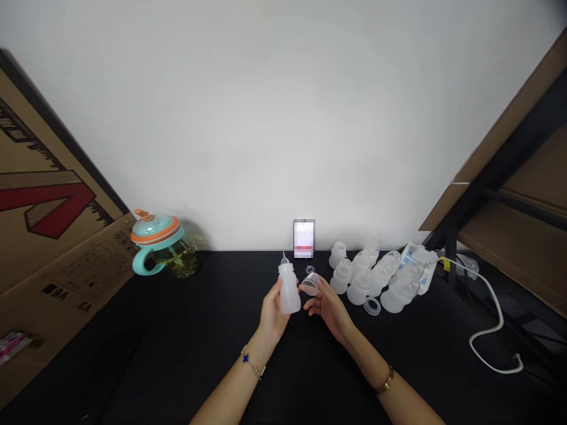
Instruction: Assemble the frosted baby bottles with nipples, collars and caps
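Observation:
My left hand [272,316] grips a translucent white baby bottle [289,289] with a pointed teat on top, held upright above the black table [177,354]. My right hand [328,307] holds a small clear cap [310,284] just right of the bottle, close to it but apart. Both wrists wear thin bracelets.
Several more translucent bottles [376,274] lie grouped to the right, with a loose ring [372,306] in front and a white packet [420,260] behind. A teal and orange handled cup [159,243] stands at the left by cardboard boxes [48,236]. A white cable [491,330] trails right.

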### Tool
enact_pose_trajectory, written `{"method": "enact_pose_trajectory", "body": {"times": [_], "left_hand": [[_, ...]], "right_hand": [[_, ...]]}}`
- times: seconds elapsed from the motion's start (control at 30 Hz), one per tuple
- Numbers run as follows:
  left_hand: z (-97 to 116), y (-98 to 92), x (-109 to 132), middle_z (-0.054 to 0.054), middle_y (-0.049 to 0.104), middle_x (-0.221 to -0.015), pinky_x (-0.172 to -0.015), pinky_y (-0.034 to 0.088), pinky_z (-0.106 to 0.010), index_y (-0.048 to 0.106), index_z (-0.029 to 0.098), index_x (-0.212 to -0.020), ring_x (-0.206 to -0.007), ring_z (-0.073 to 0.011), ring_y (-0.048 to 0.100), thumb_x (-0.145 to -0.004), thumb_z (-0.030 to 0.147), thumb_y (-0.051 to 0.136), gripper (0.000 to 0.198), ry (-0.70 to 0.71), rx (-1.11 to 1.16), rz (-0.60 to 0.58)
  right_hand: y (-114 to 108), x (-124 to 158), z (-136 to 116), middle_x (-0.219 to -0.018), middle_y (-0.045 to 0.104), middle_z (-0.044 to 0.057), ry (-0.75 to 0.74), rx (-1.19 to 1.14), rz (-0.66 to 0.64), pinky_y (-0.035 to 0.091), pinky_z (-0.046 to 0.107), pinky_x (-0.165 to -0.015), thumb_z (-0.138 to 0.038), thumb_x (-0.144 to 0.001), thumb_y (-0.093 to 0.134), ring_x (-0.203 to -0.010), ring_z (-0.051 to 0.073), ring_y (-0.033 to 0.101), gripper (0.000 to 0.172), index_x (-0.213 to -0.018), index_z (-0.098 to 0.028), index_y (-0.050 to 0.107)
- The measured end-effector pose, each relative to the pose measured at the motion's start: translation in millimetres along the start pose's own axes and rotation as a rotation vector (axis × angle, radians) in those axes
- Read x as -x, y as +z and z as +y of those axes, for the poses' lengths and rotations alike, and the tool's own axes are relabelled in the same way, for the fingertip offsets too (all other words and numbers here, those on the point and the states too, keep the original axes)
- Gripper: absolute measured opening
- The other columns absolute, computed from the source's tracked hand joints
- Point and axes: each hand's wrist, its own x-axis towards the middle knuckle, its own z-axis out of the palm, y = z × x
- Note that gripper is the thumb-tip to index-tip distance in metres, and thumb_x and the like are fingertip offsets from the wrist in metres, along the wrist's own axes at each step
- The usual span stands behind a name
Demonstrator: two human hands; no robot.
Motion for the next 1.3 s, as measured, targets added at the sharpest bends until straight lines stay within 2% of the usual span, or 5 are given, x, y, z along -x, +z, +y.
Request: {"method": "enact_pose_trajectory", "body": {"times": [0.17,0.37,0.8,1.1,1.3], "left_hand": [[-1,-1.3,0,-0.010,0.075,-0.101,-0.070,0.055,-0.027,0.070,0.012,-0.110,-0.084,-0.0204,0.071,-0.092,0.034,0.065,0.029,0.003,-0.016,-0.011],[0,0.6,2,-0.010,0.075,-0.100,-0.065,0.055,-0.025,0.070,0.013,-0.110,-0.078,-0.0186,0.071,-0.090,0.035,0.066,0.030,-0.007,-0.023,0.022],[3,7.3,6,-0.010,0.074,-0.089,-0.057,0.055,-0.027,0.070,0.009,-0.107,-0.061,-0.0155,0.066,-0.092,0.044,0.061,0.039,-0.069,-0.025,0.080],[-13,-4.8,2,-0.004,0.070,-0.086,-0.064,0.047,-0.023,0.071,0.015,-0.096,-0.073,-0.0151,0.063,-0.070,0.048,0.084,0.044,0.127,-0.419,0.018],[-14,1.0,8,-0.002,0.068,-0.083,-0.064,0.045,-0.024,0.068,0.018,-0.098,-0.072,-0.0153,0.061,-0.064,0.048,0.087,0.049,0.113,-0.561,-0.019]], "right_hand": [[-4,-2,2,-0.111,0.075,0.010,0.059,-0.085,-0.003,0.053,0.025,-0.058,-0.051,-0.094,0.059,-0.068,0.015,0.070,0.035,-0.111,-0.021,0.064],[-7,-5,2,-0.109,0.075,0.011,0.153,-0.178,-0.015,0.053,0.024,-0.058,-0.051,-0.098,0.051,-0.067,0.014,0.070,0.041,-0.104,-0.016,0.071],[-9,-6,7,-0.108,0.075,0.009,0.134,-0.205,0.018,0.054,0.024,-0.056,-0.047,-0.095,0.059,-0.066,0.014,0.068,0.032,-0.108,-0.019,0.067],[-5,-2,2,-0.126,0.070,0.005,0.055,-0.195,0.063,0.057,0.023,-0.056,-0.044,-0.089,0.070,-0.072,0.012,0.071,0.032,-0.116,-0.027,0.062],[-5,-3,2,-0.131,0.068,0.005,0.027,-0.202,0.079,0.059,0.023,-0.056,-0.045,-0.089,0.070,-0.071,0.012,0.072,0.031,-0.112,-0.026,0.064]]}}
